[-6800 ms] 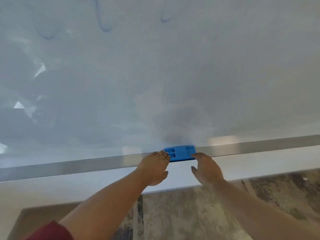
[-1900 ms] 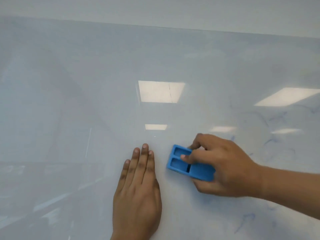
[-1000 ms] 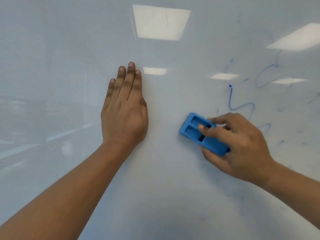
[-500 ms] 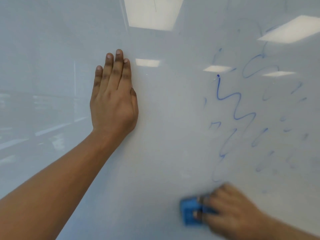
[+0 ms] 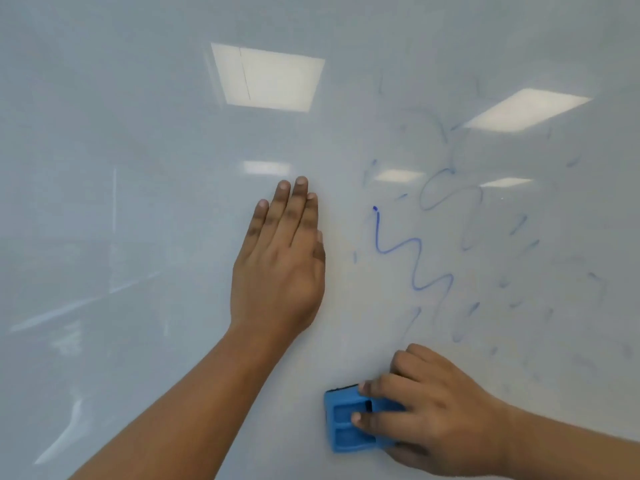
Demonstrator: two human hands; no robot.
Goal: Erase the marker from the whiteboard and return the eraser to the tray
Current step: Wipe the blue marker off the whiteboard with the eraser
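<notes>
The whiteboard (image 5: 138, 168) fills the whole view. A blue marker squiggle (image 5: 414, 261) runs down its right half, with fainter smeared strokes (image 5: 446, 192) around it. My right hand (image 5: 433, 414) grips the blue eraser (image 5: 346, 422) and holds it against the board at the lower right, below the squiggle. My left hand (image 5: 280, 265) lies flat on the board with its fingers together, left of the squiggle. The tray is out of view.
Ceiling lights (image 5: 268, 76) are reflected in the glossy board, at top centre and at the upper right. Faint reflections of a room show on the left side.
My right hand swept the eraser down the board from beside the squiggle to the lower right. The left hand stayed flat on the board. The view has shifted slightly since half a second ago.
</notes>
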